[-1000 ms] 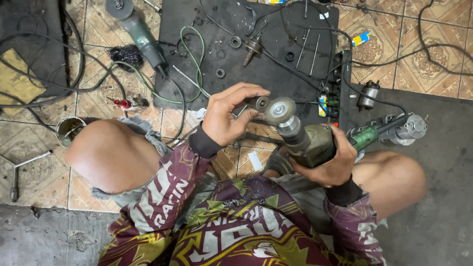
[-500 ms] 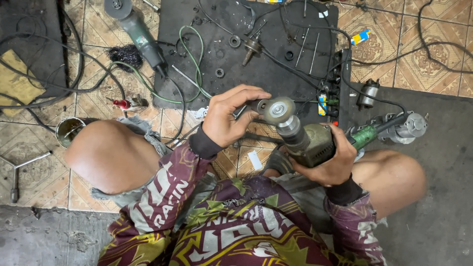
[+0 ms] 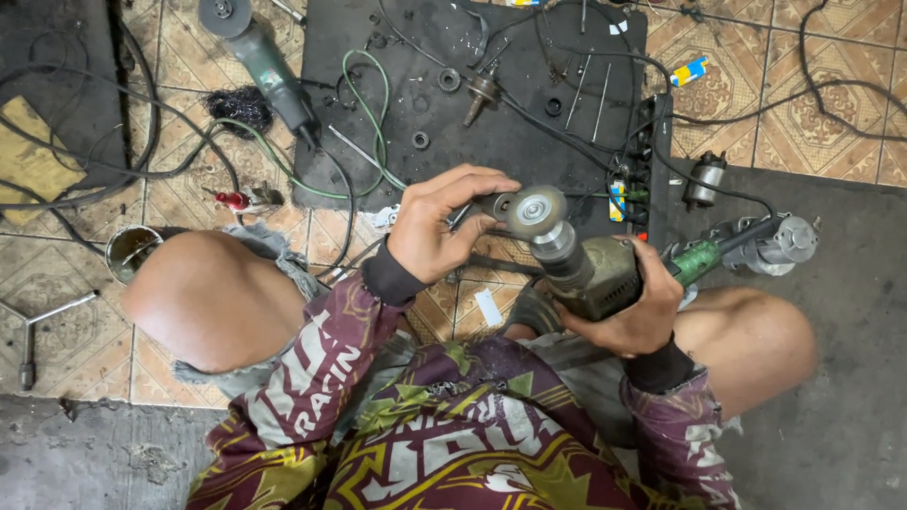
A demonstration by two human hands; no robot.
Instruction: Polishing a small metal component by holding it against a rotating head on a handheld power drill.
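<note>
I sit on the floor with a power drill (image 3: 605,274) held across my lap. My right hand (image 3: 635,307) is wrapped around its greenish-grey body. A round wire wheel (image 3: 537,210) sits on the drill's chuck, facing up. My left hand (image 3: 442,227) pinches a small dark metal part (image 3: 493,205) and holds it against the side of the wheel. My bare knees (image 3: 213,297) flank the drill on both sides.
A black mat (image 3: 501,104) ahead carries washers, rods, a spindle and tangled cables. An angle grinder (image 3: 260,61) lies at the top left, another green tool (image 3: 756,247) beside my right knee. A tin can (image 3: 132,250) and a wrench (image 3: 42,326) lie at the left.
</note>
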